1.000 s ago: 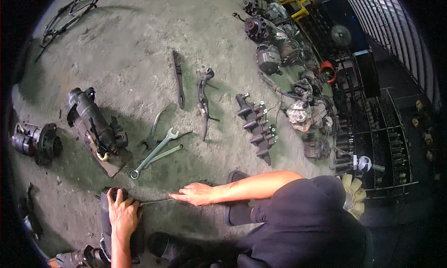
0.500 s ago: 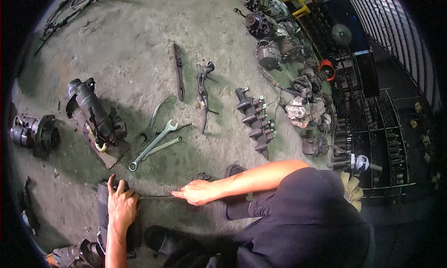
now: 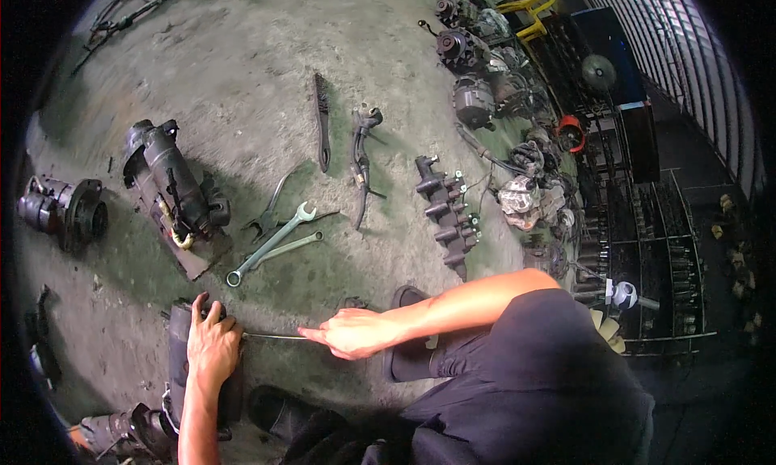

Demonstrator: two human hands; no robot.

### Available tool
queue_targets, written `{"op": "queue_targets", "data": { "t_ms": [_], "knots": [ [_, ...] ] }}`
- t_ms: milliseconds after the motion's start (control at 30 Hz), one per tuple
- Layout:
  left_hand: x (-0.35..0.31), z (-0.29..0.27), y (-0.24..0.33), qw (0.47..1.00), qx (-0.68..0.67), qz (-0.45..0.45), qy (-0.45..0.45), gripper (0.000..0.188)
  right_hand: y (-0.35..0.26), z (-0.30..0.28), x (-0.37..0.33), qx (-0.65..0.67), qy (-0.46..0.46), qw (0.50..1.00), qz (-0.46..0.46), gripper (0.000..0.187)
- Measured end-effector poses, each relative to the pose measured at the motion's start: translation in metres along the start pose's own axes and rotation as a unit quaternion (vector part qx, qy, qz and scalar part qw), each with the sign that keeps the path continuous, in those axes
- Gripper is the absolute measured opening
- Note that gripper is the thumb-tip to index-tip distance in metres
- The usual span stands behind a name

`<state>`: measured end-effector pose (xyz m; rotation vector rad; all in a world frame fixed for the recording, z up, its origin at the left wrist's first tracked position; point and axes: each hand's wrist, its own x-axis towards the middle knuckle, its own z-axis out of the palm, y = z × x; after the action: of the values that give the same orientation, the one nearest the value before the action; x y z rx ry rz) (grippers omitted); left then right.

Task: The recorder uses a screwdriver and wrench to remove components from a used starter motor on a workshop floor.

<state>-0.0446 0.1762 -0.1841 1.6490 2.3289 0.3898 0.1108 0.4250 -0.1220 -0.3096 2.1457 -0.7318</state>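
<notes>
My left hand (image 3: 212, 348) is closed over the upper end of a dark cylindrical motor (image 3: 179, 344) on the floor at the lower left, fingers reaching across its top. My right hand (image 3: 356, 334) grips a thin metal rod (image 3: 273, 336), index finger stretched along it. The rod runs level from that hand to the motor, and its far tip is hidden by my left fingers. Any handle lies out of sight inside my right hand. Just beyond the hands lie a large combination wrench (image 3: 271, 243) and a smaller wrench (image 3: 303, 241), crossing each other.
A starter motor (image 3: 179, 182) rests on a board at the left, near a flanged round part (image 3: 65, 210). Pliers (image 3: 271, 210), a wire brush (image 3: 322, 126), a pipe piece (image 3: 360, 162) and a black multi-port part (image 3: 444, 214) lie ahead. Used alternators (image 3: 473, 101) and racks line the right.
The view has shifted slightly, so the floor items appear a little to the right. Both hands keep nearly the same places on the motor and the rod.
</notes>
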Motion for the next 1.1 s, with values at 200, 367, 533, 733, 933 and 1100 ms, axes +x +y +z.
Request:
{"op": "queue_targets", "data": {
  "t_ms": [200,367,533,733,933,1100],
  "knots": [
    [-0.001,0.0,-0.002,0.999,0.035,0.003,-0.034,0.013,-0.079,-0.034,0.035,0.09,0.224,0.964,-0.112,0.04],
    [-0.01,0.017,-0.026,0.999,-0.02,0.02,0.018,0.023,-0.124,-0.039,0.103,0.041,0.351,0.923,-0.15,0.02],
    [0.002,0.001,0.002,0.999,-0.029,-0.014,0.021,0.02,-0.073,-0.034,0.052,0.036,0.369,0.908,-0.197,0.023],
    [-0.003,0.01,0.005,0.999,-0.005,-0.048,0.017,0.017,0.005,-0.014,-0.003,0.059,0.211,0.975,-0.029,0.039],
    [0.001,-0.001,0.008,0.999,0.021,-0.032,-0.001,0.014,0.07,0.054,0.013,-0.033,0.201,0.974,-0.1,0.044],
    [0.0,-0.006,0.008,0.999,-0.004,-0.04,-0.001,0.013,0.069,0.064,0.032,-0.058,0.17,0.982,-0.054,0.04]
  ]
}}
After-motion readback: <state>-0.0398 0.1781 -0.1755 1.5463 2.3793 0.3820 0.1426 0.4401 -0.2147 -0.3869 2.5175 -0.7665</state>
